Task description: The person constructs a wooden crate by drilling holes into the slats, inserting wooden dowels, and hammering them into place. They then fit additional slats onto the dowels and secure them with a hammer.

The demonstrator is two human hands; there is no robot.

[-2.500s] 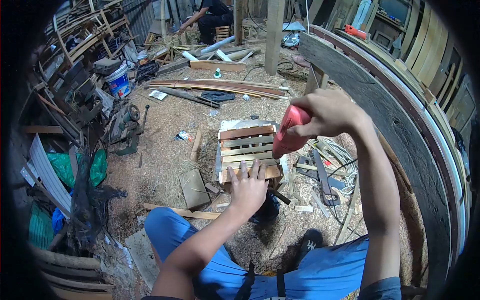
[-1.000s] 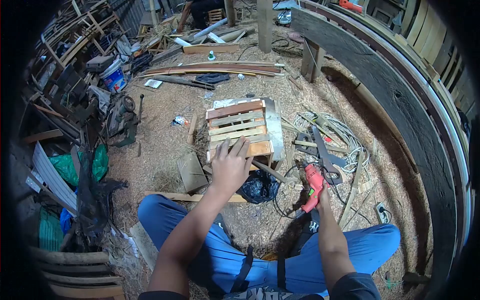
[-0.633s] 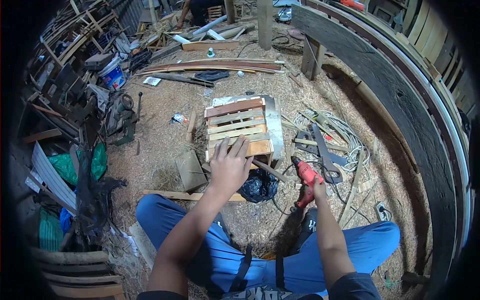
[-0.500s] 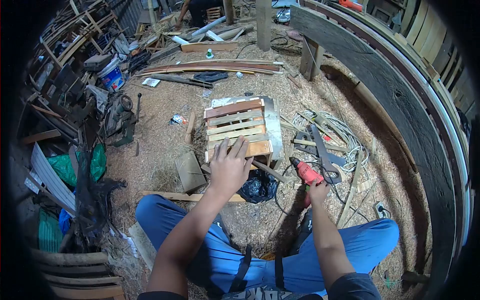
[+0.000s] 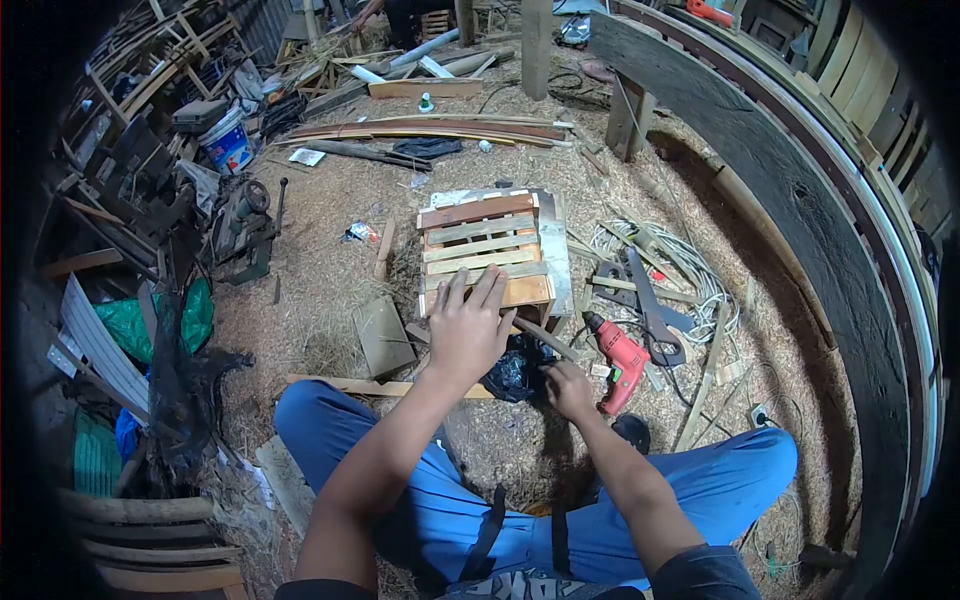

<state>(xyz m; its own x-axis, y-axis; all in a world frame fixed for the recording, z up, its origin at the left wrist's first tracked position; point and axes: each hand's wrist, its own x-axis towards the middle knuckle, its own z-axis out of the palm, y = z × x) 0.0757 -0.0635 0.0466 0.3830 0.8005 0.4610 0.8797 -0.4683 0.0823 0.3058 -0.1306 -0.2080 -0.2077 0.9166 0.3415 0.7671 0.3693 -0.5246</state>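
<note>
Resting on crate (image 5: 481, 249) at centre, your left hand (image 5: 468, 335) spread over near slats (image 5: 525, 291): press evenly so crate won't rock. Your right hand (image 5: 570, 390) half-curled beside black bag (image 5: 513, 373); cannot tell if gripping. Mind drill (image 5: 622, 357) lying just to right.

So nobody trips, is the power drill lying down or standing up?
Lying down: the power drill shows its side profile from above, on the shavings-strewn ground near the right hand.
</note>
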